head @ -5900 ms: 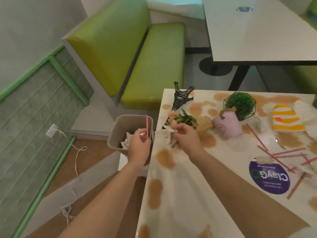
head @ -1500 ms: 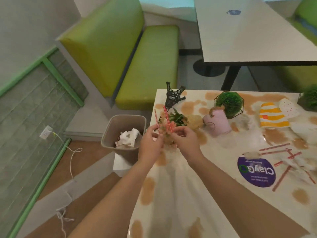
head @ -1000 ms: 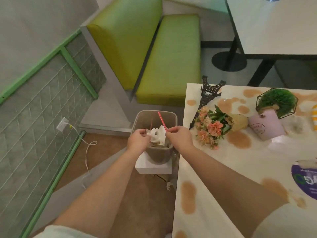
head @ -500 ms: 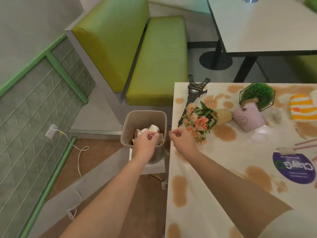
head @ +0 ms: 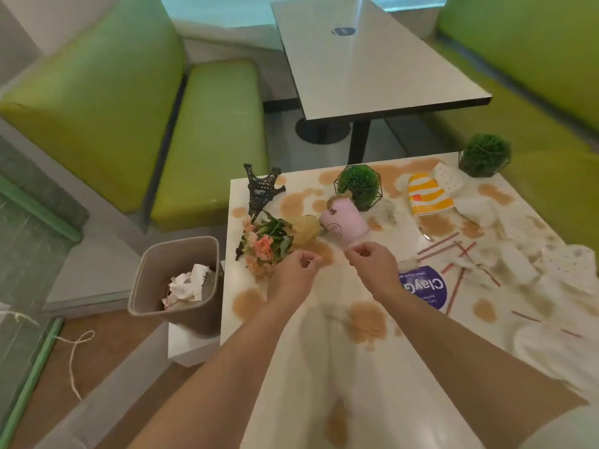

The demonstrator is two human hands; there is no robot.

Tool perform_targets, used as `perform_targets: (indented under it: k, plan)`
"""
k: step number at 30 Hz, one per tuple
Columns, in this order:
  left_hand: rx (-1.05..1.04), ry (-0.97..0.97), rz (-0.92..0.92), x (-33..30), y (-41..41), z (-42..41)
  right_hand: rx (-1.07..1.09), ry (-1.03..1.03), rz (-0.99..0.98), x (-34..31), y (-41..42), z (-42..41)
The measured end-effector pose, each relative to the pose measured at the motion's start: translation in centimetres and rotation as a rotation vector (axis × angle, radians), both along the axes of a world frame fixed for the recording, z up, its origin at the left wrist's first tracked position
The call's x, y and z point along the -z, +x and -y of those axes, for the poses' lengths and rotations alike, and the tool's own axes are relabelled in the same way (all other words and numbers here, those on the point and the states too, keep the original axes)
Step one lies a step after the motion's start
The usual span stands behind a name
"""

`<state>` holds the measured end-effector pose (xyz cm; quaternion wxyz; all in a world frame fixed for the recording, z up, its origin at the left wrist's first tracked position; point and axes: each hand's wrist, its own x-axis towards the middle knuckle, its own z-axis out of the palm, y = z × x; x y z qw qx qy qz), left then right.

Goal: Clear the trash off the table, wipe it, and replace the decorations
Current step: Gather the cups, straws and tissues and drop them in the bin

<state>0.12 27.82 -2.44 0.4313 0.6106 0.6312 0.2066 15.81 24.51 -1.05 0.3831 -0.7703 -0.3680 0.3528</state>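
Head view: left hand and right hand at frame centre over the stained table, fingers loosely curled, holding nothing. Red straws and crumpled napkins right. Flower bouquet, Eiffel Tower model and pink pot just above the hands. Trash bin left.

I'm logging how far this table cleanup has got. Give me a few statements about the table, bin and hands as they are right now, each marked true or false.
1. The trash bin stands on the floor beside the table and holds crumpled paper. True.
2. The table has been wiped clean. False: brown stains cover it.
3. Red straws lie on the table to the right of the hands. True.
4. The pink pot stands upright. False: it lies tipped on its side.
5. The left hand grips a straw. False: neither it nor the right hand visibly holds anything.
6. The flower bouquet lies on the table. True.
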Motion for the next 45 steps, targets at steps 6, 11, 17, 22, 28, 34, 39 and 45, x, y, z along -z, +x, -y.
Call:
perform_targets:
  k: [6, 11, 17, 22, 28, 34, 39, 45]
  plan:
    - [0.071, -0.033, -0.003, 1.1, 7.8, 0.4, 0.015, -0.064, 0.121, 2.1, 9.1, 1.4]
    - [0.115, -0.028, -0.064, 2.2, 13.7, 0.4, -0.057, -0.163, 0.476, 3.1, 15.7, 2.1]
    - [0.169, -0.030, -0.179, 3.7, 20.0, 0.1, -0.243, -0.178, 0.899, 4.9, 22.9, 0.6]
    - [0.286, 0.098, -0.334, 4.7, 23.4, -0.8, -0.515, -0.234, 1.084, 5.5, 26.3, -1.4]
    - [0.405, 0.212, -0.493, 5.5, 26.1, -2.4, -0.770, -0.212, 1.240, 5.2, 28.1, -3.0]
    - [0.427, 0.208, -0.682, 5.8, 27.7, -3.9, -0.849, -0.226, 1.233, 5.3, 28.9, -3.7]
    - [0.460, 0.200, -0.746, 6.3, 28.3, -3.6, -0.856, -0.172, 1.231, 4.7, 30.1, -3.4]
    - [0.515, 0.286, -0.788, 6.3, 27.6, -2.4, -0.819, -0.077, 1.127, 4.1, 30.7, -2.5]
